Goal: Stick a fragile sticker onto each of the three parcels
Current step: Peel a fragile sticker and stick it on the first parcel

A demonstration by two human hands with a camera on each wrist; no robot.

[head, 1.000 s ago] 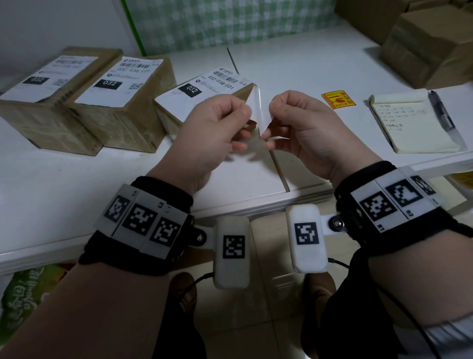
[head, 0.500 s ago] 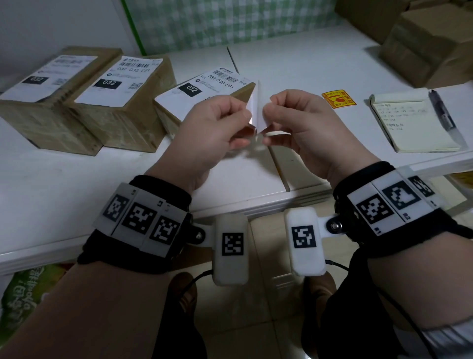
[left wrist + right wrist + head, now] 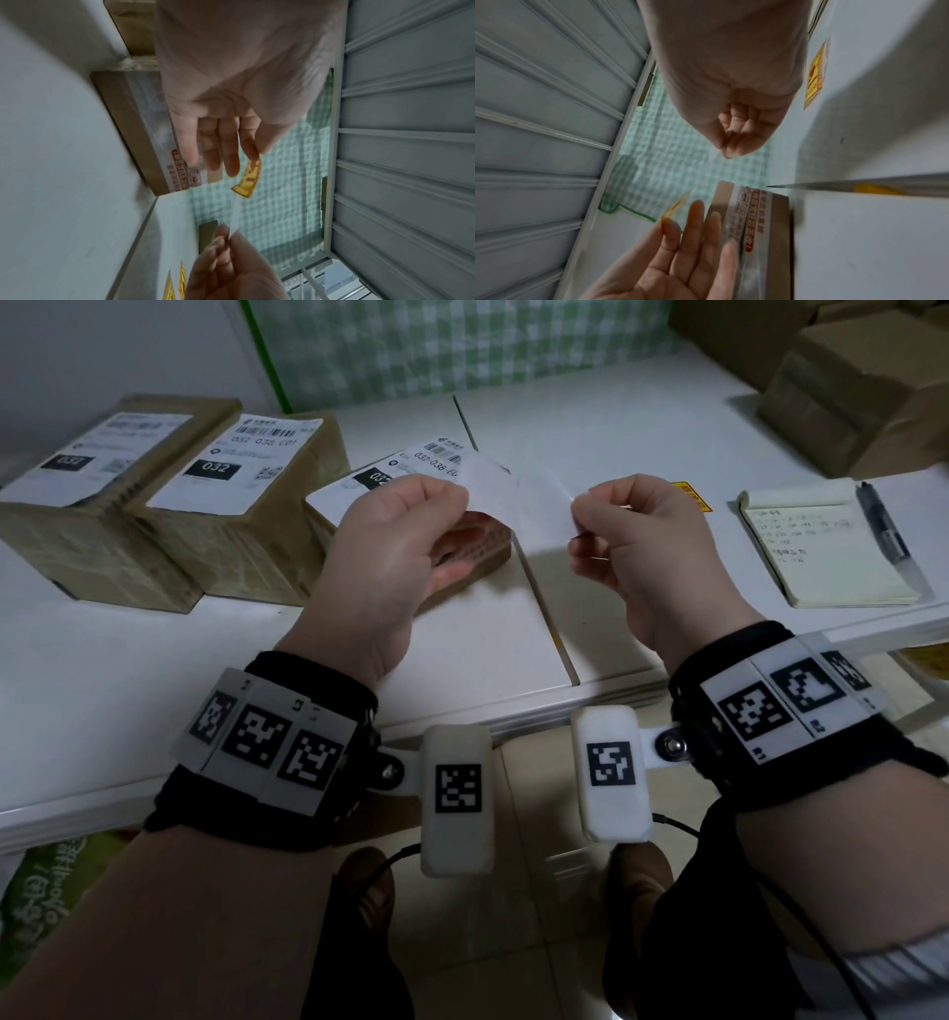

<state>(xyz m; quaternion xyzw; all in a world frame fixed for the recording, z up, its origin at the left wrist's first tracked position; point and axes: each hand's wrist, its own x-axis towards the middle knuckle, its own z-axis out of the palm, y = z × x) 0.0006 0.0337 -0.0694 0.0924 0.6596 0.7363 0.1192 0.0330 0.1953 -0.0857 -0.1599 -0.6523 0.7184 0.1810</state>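
Observation:
My left hand (image 3: 459,498) pinches a yellow fragile sticker (image 3: 248,178) between thumb and index finger; its other fingers are extended. My right hand (image 3: 577,510) pinches the white backing paper (image 3: 518,495), which stretches between the two hands above the table. In the left wrist view the backing (image 3: 235,211) meets the sticker's far end. Three brown parcels with white shipping labels stand in a row: the left parcel (image 3: 87,469), the middle parcel (image 3: 231,469) and the right parcel (image 3: 390,474), which is partly hidden behind my left hand.
Another fragile sticker (image 3: 693,498) lies on the white table (image 3: 154,660) behind my right hand. At the right lie an open notebook (image 3: 821,541) and a pen (image 3: 888,531). Cardboard boxes (image 3: 862,387) are stacked at the back right.
My hands have pulled apart sideways. The backing paper, upright and folded between them before, is now drawn out flat, with the sticker peeled back in my left hand.

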